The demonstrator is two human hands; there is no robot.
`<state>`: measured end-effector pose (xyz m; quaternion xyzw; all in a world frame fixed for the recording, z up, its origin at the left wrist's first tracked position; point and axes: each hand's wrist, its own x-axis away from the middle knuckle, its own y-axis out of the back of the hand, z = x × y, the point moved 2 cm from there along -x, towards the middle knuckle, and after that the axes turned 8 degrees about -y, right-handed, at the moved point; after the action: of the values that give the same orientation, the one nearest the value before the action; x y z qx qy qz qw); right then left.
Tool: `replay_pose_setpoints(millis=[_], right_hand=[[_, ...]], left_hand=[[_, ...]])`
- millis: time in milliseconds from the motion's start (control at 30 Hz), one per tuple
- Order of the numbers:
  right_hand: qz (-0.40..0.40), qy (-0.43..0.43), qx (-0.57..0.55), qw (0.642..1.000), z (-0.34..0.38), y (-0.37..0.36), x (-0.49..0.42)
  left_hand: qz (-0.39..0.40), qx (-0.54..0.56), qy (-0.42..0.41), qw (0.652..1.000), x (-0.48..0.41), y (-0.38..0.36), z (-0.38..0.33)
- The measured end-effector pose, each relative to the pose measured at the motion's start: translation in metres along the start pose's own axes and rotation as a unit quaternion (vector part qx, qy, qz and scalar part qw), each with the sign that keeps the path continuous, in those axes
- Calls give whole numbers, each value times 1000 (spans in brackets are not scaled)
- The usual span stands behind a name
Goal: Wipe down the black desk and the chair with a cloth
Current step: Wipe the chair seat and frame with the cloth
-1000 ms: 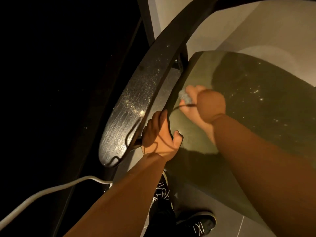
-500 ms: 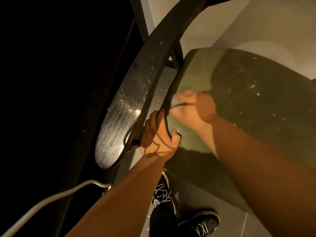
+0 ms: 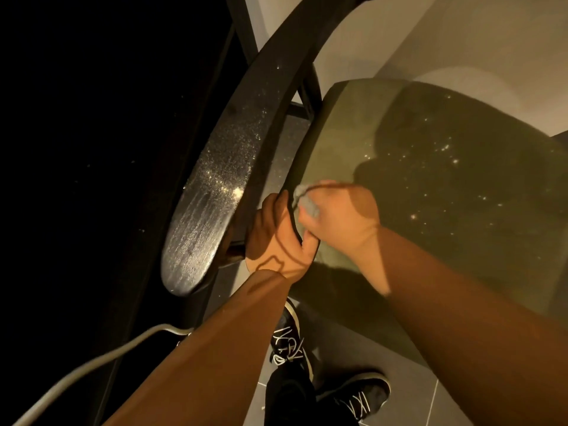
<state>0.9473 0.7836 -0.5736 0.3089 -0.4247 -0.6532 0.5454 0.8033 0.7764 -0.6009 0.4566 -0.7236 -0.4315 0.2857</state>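
The chair has an olive-green seat cushion and a dusty black wooden armrest to its left. My left hand grips the seat's left edge, fingers curled over the dark piping. My right hand holds a small grey cloth bunched in its fingers and presses it on the cushion close to the left hand. The black desk fills the dark left side and shows almost no detail.
A pale cable runs across the lower left. My two black shoes with white laces stand on the grey tiled floor below the seat. A light wall lies beyond the chair at the upper right.
My right hand with the cloth has slid along the cushion toward me and to the left, ending beside my left hand. My left hand keeps its grip on the seat edge.
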Motion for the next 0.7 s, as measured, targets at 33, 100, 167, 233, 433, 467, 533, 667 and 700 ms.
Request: replay_pose_setpoints(millis=[33, 100, 167, 233, 433, 467, 533, 667, 700], right_hand=[[23, 28, 21, 999, -1, 2, 4], [67, 65, 67, 993, -14, 11, -7], [70, 39, 131, 988, -33, 22, -31], [32, -26, 162, 986, -46, 31, -46], [48, -49, 41, 997, -12, 14, 12], [38, -33, 32, 998, -10, 8, 23], [44, 1, 36, 998, -19, 8, 23], [-66, -61, 115, 989, -56, 40, -22], [-82, -111, 121, 983, -66, 46, -31]], left_hand=[[0, -2, -1, 1000, 0, 0, 0], [7, -10, 2, 1000, -1, -1, 1], [10, -15, 3, 1000, -1, 0, 1], [10, -16, 2, 1000, -1, 1, 0], [10, -8, 6, 1000, -1, -2, 2], [8, -9, 1, 1000, 0, -3, 2], [7, -11, 3, 1000, 1, -3, 3], [19, -12, 12, 1000, 0, -3, 2], [19, -13, 11, 1000, 0, -2, 2]])
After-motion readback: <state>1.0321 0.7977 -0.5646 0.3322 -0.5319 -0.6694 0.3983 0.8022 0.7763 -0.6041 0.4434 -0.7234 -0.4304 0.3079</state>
